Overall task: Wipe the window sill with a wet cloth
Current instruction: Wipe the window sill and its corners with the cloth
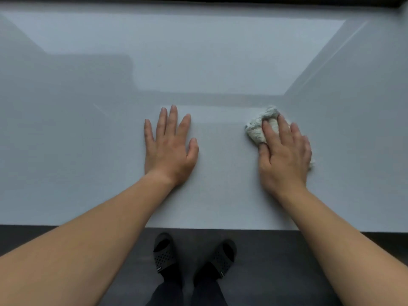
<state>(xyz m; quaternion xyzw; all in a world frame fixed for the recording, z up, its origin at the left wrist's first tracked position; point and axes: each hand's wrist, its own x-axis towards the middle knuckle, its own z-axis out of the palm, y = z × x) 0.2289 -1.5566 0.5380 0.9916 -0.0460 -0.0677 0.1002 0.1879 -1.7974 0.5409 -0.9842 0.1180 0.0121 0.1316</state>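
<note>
On the pale grey glossy window sill (88,173), the left hand (170,146) lies flat and open; the right hand (284,155) presses down a crumpled white cloth (256,129), fingers curled over it.

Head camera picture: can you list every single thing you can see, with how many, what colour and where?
sill: one, pale grey, fills most of the view
cloth: one, whitish, bunched on the sill under the right hand
floor: one, dark grey, below the sill's near edge
slippers: two, black, on the floor at bottom centre
trousers: one pair, dark, bottom edge
left hand: one, flat on the sill, fingers spread, holding nothing
right hand: one, pressing down on the cloth
</note>
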